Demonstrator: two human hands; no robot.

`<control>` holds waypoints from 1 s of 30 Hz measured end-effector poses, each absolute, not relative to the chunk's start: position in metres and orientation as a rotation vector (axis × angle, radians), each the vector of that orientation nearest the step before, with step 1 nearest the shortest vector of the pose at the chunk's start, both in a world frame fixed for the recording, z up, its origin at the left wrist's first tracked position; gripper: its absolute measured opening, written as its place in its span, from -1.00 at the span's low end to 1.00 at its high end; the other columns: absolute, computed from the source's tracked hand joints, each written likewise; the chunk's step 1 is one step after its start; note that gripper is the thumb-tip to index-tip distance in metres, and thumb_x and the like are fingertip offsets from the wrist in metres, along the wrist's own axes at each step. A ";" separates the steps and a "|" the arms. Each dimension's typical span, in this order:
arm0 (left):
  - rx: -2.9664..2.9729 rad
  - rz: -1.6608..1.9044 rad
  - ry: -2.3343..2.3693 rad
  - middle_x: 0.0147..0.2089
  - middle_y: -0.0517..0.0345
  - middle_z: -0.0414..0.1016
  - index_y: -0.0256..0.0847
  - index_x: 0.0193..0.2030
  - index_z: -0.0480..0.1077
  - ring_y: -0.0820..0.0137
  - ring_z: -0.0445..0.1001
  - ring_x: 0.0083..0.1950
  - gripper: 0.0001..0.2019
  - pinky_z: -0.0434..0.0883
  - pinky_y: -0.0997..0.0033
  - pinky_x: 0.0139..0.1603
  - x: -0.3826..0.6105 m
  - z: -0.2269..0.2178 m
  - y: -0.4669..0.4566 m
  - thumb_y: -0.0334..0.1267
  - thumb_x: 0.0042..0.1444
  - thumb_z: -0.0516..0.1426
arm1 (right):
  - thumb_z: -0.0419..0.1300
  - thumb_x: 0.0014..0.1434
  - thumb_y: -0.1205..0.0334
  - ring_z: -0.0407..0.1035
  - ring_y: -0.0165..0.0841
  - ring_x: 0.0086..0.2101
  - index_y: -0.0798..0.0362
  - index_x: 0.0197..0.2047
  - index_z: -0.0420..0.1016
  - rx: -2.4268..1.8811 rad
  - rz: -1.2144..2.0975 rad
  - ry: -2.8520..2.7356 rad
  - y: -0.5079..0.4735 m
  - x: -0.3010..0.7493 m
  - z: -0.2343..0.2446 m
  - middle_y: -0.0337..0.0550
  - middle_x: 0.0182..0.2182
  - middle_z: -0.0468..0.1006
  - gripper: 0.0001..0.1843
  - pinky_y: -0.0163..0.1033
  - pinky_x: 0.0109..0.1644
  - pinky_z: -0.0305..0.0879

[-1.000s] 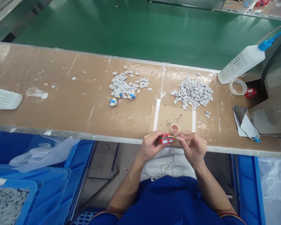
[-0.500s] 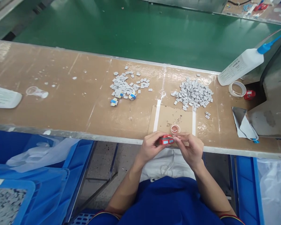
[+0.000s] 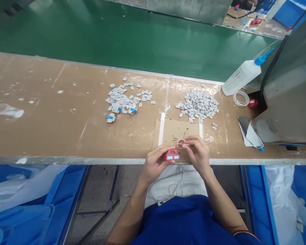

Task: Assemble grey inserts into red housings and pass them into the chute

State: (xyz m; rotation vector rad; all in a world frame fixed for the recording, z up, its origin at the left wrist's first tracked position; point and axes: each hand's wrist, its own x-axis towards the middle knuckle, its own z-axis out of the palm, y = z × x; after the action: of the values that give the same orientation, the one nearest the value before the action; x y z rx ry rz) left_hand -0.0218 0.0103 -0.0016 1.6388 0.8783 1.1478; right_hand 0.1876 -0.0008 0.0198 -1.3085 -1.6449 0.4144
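Note:
My left hand (image 3: 155, 164) is shut on a small red block with light blue panels (image 3: 171, 156), holding it just above the bench's front edge. My right hand (image 3: 197, 153) is a little to its right, with its fingertips pinched by a small translucent ring (image 3: 181, 143). A thin pale strip (image 3: 185, 145) seems to run from those fingertips. The ring rests on a cardboard sheet (image 3: 177, 134) edged by white tape strips. Both hands are apart from each other.
Two heaps of small grey-white pieces (image 3: 119, 101) (image 3: 197, 106) lie beyond the cardboard. A white glue bottle (image 3: 241, 77), tape roll (image 3: 241, 98) and metal panel (image 3: 288, 98) stand at right. A green conveyor belt (image 3: 117, 37) runs behind the bench; blue crates (image 3: 22, 217) sit below.
My right hand has moved away from the red block toward the ring. The whole scene has shifted left and tilted as my head turned.

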 end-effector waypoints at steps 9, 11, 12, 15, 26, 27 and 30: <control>1.585 1.160 0.834 0.05 0.00 0.70 -0.03 0.20 0.57 0.28 0.67 0.01 -0.61 0.58 0.35 0.10 -0.024 -0.006 0.012 -0.26 0.23 0.36 | 0.13 0.42 0.16 0.46 -0.27 -0.33 0.01 -0.14 0.60 -1.717 0.170 -1.608 0.032 0.277 0.032 -0.08 -0.27 0.59 -0.78 -0.16 -0.21 0.41; 1.569 1.150 0.828 0.05 -0.01 0.71 -0.04 0.21 0.57 0.28 0.68 0.00 -0.60 0.58 0.34 0.09 -0.024 -0.007 0.012 -0.25 0.23 0.36 | 0.14 0.40 0.18 0.45 -0.28 -0.33 0.01 -0.14 0.60 -1.755 0.260 -1.753 0.049 0.283 0.035 -0.08 -0.24 0.59 -0.79 -0.16 -0.17 0.40; 1.562 1.150 0.828 0.05 -0.02 0.71 -0.04 0.22 0.57 0.27 0.68 0.00 -0.60 0.58 0.34 0.08 -0.024 -0.008 0.012 -0.25 0.23 0.36 | 0.14 0.39 0.19 0.46 -0.27 -0.32 0.01 -0.14 0.60 -1.778 0.291 -1.810 0.056 0.282 0.036 -0.08 -0.22 0.59 -0.81 -0.16 -0.14 0.39; 1.559 1.156 0.829 0.04 -0.03 0.71 -0.06 0.21 0.57 0.26 0.68 -0.01 -0.60 0.58 0.33 0.07 -0.024 -0.010 0.011 -0.23 0.23 0.36 | 0.20 0.35 0.21 0.47 -0.24 -0.28 0.01 -0.20 0.58 -1.904 0.300 -1.893 0.076 0.270 0.038 -0.06 -0.20 0.57 -0.86 -0.16 -0.10 0.37; 1.519 1.203 0.823 -0.02 -0.07 0.71 -0.10 0.14 0.61 0.27 0.67 -0.06 -0.65 0.58 0.34 -0.01 -0.024 -0.007 0.006 -0.21 0.20 0.38 | 0.12 0.32 0.33 0.47 -0.18 -0.23 0.04 -0.08 0.62 -1.922 0.486 -1.990 0.080 0.267 0.051 -0.05 -0.26 0.60 -0.76 -0.14 -0.09 0.33; 1.507 1.211 0.816 -0.02 -0.06 0.71 -0.10 0.14 0.61 0.27 0.67 -0.06 -0.64 0.58 0.35 -0.01 -0.023 -0.007 0.005 -0.21 0.20 0.38 | 0.12 0.34 0.28 0.48 -0.19 -0.23 0.03 -0.12 0.63 -1.853 0.513 -1.962 0.072 0.267 0.049 -0.05 -0.26 0.60 -0.77 -0.15 -0.10 0.35; 1.484 1.227 0.795 -0.02 -0.06 0.70 -0.10 0.14 0.61 0.28 0.67 -0.04 -0.64 0.60 0.37 -0.02 -0.021 -0.004 0.004 -0.23 0.20 0.38 | 0.20 0.32 0.16 0.49 -0.24 -0.30 0.01 -0.22 0.63 -1.708 0.600 -1.811 0.043 0.264 0.039 -0.09 -0.29 0.64 -0.82 -0.18 -0.18 0.39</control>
State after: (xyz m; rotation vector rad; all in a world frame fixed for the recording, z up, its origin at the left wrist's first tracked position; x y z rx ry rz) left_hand -0.0207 0.0040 -0.0040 1.4843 0.7950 1.2274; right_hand 0.2640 0.0432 0.0391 -1.7078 -1.8109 0.6000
